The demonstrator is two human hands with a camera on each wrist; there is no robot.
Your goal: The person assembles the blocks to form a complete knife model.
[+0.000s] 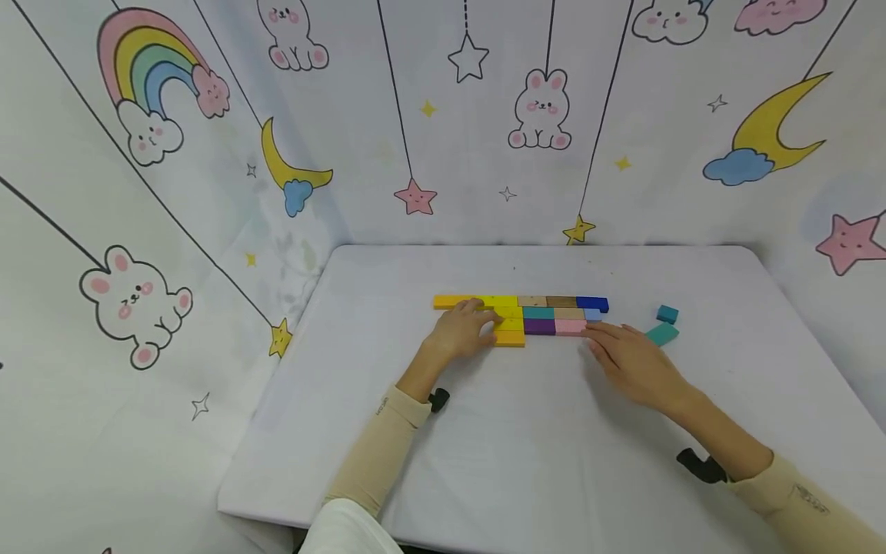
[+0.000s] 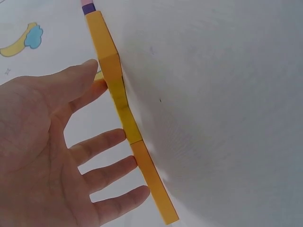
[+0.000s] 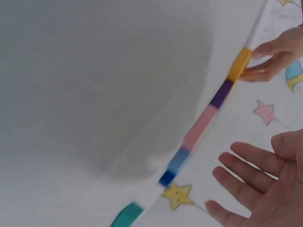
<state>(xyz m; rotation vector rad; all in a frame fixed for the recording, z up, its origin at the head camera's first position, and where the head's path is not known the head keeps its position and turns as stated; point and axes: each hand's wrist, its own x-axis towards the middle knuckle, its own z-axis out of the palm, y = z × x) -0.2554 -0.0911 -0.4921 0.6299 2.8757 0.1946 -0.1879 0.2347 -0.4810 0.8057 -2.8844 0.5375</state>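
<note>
Rows of coloured wooden blocks lie pressed together on a white table. My left hand (image 1: 460, 331) is at their left end, spread fingers touching the yellow block (image 1: 511, 324) and the orange bars; in the left wrist view, fingertips rest along a long orange bar (image 2: 154, 182). At the right end, my right hand (image 1: 637, 365) has straight fingers beside the pink block (image 1: 571, 328) and the light blue block (image 3: 178, 161); whether they touch is unclear. Purple (image 1: 539, 327), teal (image 1: 537, 313) and tan (image 1: 568, 314) blocks sit between the hands. A dark blue block (image 1: 592, 303) ends the back row.
Two loose teal pieces, a small block (image 1: 667, 314) and a slanted one (image 1: 662, 334), lie right of the rows, near my right hand. The white table (image 1: 526, 454) reaches back to a cloth wall (image 1: 477, 138) printed with stars, moons and rabbits.
</note>
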